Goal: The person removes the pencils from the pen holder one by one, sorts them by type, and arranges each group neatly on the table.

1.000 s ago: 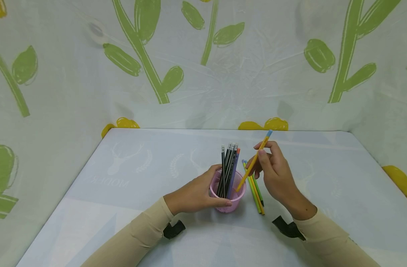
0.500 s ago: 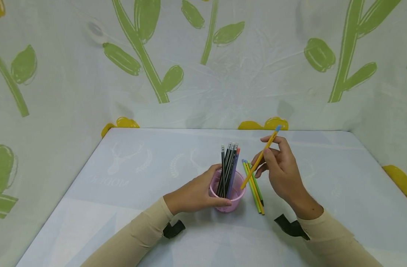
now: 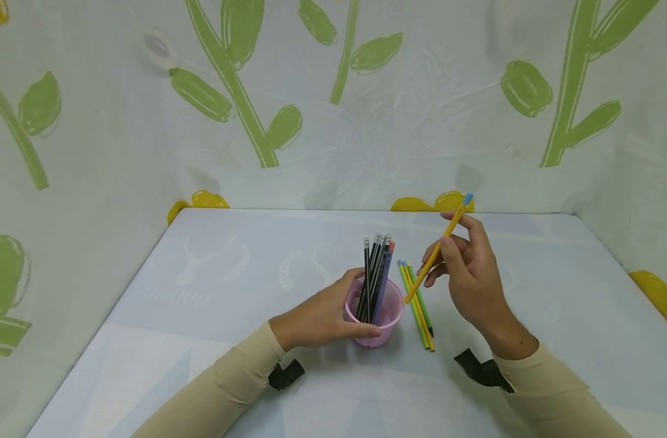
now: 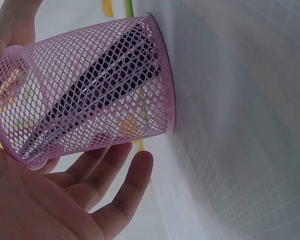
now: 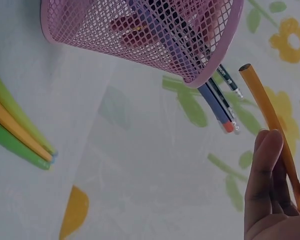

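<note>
My left hand (image 3: 322,319) holds a pink mesh pencil cup (image 3: 382,336) near its rim, thumb on the near side and fingers round the far side. The cup (image 4: 105,85) stands on the table. In it lean several black pencils (image 3: 366,280) and a purple pencil (image 3: 384,277) with an orange end. My right hand (image 3: 475,286) pinches a yellow pencil (image 3: 422,277) with a blue top, slanted. In the right wrist view, this pencil's (image 5: 267,105) blunt dark end is apart from the cup's rim.
Right of the cup lie a lime pencil (image 3: 421,328), another yellow pencil (image 3: 427,331) and a green pencil (image 3: 425,307), side by side. The pale table (image 3: 229,377) meets a wall (image 3: 366,152) printed with green plants at its back edge.
My right hand has moved right and up with the yellow pencil, whose lower end has come from inside the cup to beyond its right rim. The left hand and cup stay put.
</note>
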A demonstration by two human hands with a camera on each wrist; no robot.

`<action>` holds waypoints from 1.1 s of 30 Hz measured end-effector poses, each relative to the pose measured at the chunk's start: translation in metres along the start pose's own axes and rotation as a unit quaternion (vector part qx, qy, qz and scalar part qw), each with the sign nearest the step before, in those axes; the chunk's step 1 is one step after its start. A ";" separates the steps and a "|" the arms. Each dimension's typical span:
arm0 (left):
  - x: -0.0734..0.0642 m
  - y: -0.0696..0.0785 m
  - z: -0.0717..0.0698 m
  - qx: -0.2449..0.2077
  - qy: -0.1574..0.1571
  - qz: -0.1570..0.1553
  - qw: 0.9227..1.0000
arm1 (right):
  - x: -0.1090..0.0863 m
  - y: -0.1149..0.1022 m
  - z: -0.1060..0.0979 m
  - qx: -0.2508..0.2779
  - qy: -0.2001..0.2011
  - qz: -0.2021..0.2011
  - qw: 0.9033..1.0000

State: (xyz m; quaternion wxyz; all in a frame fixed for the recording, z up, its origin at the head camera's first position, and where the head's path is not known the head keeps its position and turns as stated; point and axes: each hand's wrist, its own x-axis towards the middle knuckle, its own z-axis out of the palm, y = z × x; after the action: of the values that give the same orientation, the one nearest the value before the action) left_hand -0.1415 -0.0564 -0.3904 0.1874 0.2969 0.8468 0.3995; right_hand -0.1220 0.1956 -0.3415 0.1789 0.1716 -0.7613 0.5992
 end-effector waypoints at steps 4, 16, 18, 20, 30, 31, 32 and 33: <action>0.000 -0.001 0.000 0.002 0.000 0.001 1.000 | 0.001 0.001 -0.001 0.003 -0.003 0.009 1.000; 0.000 -0.001 0.000 0.001 0.000 0.004 1.000 | 0.007 0.019 -0.006 -0.022 -0.015 0.039 0.999; -0.001 -0.001 -0.001 -0.002 -0.001 0.003 1.000 | 0.008 0.023 -0.006 -0.027 -0.020 0.048 0.998; -0.001 0.000 -0.001 -0.005 -0.002 0.002 1.000 | 0.009 0.026 -0.007 -0.032 -0.025 0.061 0.997; -0.001 -0.001 -0.001 -0.004 -0.003 0.001 1.000 | 0.014 0.042 -0.011 -0.066 -0.090 0.154 0.982; -0.001 -0.001 -0.001 -0.004 -0.003 0.001 1.000 | 0.015 0.044 -0.011 -0.067 -0.101 0.165 0.979; -0.001 -0.001 -0.001 -0.004 -0.003 0.002 1.000 | 0.015 0.045 -0.012 -0.070 -0.112 0.175 0.976; -0.001 -0.001 -0.001 -0.005 -0.002 0.002 1.000 | 0.016 0.047 -0.012 -0.072 -0.123 0.184 0.972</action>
State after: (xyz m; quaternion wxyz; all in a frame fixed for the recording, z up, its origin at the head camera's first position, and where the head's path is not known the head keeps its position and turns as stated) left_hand -0.1420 -0.0578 -0.3901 0.1900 0.2987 0.8439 0.4030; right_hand -0.1571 0.2173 -0.3709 -0.0177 0.0873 -0.8373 0.5395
